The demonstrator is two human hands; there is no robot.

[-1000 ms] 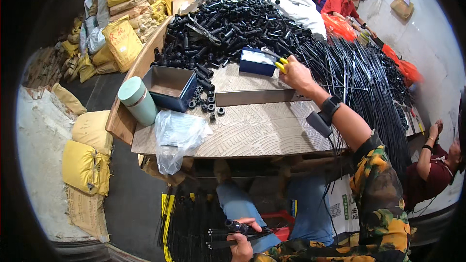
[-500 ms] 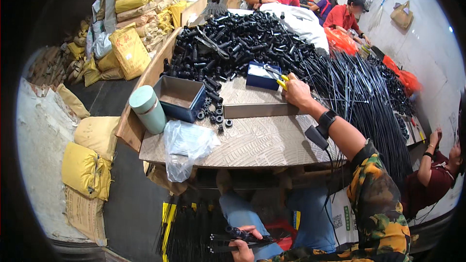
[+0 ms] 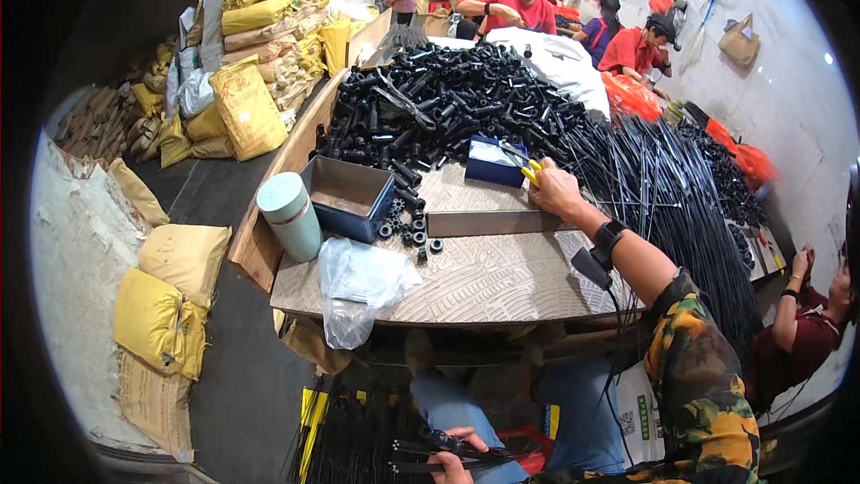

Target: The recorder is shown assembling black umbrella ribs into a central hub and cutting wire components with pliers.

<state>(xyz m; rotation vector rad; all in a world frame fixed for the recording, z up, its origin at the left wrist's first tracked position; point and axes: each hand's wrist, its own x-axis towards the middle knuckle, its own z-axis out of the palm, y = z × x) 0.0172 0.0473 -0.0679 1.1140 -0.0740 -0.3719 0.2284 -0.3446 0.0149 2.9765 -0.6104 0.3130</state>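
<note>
My right hand [image 3: 559,190] is closed round the yellow handles of a pair of pliers [image 3: 533,172]. The pliers' metal jaws reach over a small blue box [image 3: 484,173] with something whitish inside. Low in the picture, above my lap, my left hand [image 3: 457,459] is closed on several thin black rods [image 3: 408,466] with pale round ends. A thicker black cylindrical piece [image 3: 441,441] lies along them in the same grip. Just below my right hand, a long low metal strip [image 3: 484,223] runs across the patterned tabletop [image 3: 502,278].
A heap of black tubular parts [image 3: 466,94] covers the table's back, with long black rods [image 3: 663,188] at right. An open blue bin [image 3: 349,197], a pale green flask [image 3: 288,215] and a clear plastic bag [image 3: 358,287] stand left. Co-workers [image 3: 528,13] sit beyond; yellow sacks [image 3: 148,318] line the left.
The whole view has shifted a little, so the table appears lower and farther right. Both hands keep their grips. A co-worker in red behind the heap has brought the hands up together.
</note>
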